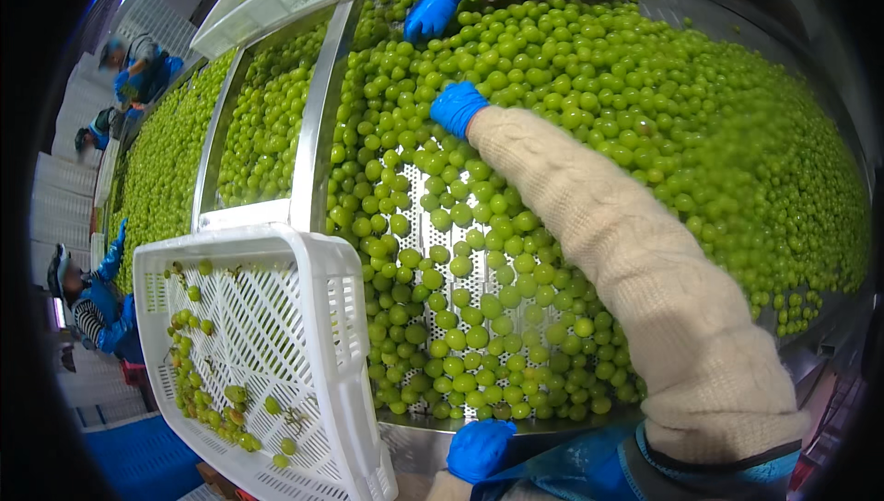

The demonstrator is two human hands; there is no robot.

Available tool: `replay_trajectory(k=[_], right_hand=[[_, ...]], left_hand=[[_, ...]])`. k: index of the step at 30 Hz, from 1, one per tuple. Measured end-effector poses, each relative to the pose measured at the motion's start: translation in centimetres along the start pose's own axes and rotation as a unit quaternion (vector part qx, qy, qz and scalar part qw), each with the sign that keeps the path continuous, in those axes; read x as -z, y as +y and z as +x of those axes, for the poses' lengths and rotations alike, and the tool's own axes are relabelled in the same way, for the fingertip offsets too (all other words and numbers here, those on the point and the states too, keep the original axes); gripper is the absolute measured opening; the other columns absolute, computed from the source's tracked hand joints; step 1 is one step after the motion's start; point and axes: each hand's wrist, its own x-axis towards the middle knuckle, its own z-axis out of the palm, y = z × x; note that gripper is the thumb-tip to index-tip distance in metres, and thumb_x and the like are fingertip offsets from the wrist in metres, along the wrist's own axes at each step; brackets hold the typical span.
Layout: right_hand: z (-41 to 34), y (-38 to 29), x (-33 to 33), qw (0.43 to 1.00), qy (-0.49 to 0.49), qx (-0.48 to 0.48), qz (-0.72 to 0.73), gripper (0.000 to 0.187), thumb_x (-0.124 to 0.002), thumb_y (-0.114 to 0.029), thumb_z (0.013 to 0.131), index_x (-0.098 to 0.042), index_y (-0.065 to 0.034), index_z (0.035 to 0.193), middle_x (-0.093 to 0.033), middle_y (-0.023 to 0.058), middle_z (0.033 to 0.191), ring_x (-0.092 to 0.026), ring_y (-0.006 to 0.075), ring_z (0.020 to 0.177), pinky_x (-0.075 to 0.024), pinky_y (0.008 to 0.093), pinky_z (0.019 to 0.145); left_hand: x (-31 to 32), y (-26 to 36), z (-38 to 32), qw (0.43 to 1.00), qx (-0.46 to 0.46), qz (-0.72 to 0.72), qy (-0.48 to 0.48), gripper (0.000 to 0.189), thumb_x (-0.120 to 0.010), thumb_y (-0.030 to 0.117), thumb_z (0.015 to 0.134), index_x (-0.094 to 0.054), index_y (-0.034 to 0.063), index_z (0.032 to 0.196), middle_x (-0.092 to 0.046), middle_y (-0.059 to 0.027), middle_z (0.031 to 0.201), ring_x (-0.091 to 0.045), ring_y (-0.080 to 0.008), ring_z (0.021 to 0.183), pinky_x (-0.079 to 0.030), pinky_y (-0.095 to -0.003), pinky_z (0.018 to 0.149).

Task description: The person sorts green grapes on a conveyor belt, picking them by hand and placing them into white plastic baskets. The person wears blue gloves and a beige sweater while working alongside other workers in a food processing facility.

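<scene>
A thick layer of loose green grapes (552,86) covers a perforated metal conveyor (442,245). My right hand (457,111), in a blue glove under a cream knitted sleeve, reaches far across and touches the grapes; its fingertips are hidden. At the conveyor's near edge rests my left hand (480,451), also gloved in blue, with its fingers mostly out of sight. To the left of it stands a white slatted plastic crate (331,307), tilted in view. Discoloured grapes (197,397) and bits of stem lie inside the crate.
Across the conveyor, a co-worker's blue-gloved hand (431,14) touches grapes. Metal divider bars (321,107) cross the left side. Another white crate (304,0) sits at the far side. Several people in blue aprons work at the left, one nearest the crate (103,307).
</scene>
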Motion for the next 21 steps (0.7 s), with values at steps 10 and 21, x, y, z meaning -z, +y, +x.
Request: replay_trajectory(k=[10, 21], right_hand=[[-1.3, 1.2, 0.5, 0.986, -0.118, -0.023, 0.12, 0.027, -0.05, -0.018, 0.088, -0.07, -0.0104, 0.103, -0.069, 0.0139, 0.109, -0.066, 0.0329, 0.099, -0.0537, 0.0455, 0.078], [1.6, -5.1, -0.1, 0.959, -0.014, -0.021, 0.281, 0.023, -0.053, -0.02, 0.087, -0.071, -0.0128, 0.098, -0.068, 0.0168, 0.103, -0.066, 0.0368, 0.093, -0.0531, 0.0463, 0.079]], left_hand=[[-0.3, 1.6, 0.9, 0.997, 0.016, -0.077, 0.001, 0.042, -0.064, 0.011, 0.074, -0.061, 0.0126, 0.116, -0.065, -0.0078, 0.105, -0.062, -0.0281, 0.093, -0.049, -0.0396, 0.078], [-2.1, 2.5, 1.7, 0.982, 0.084, -0.117, -0.126, 0.036, -0.061, 0.011, 0.079, -0.061, 0.0131, 0.115, -0.064, -0.0081, 0.106, -0.061, -0.03, 0.094, -0.049, -0.0403, 0.079]])
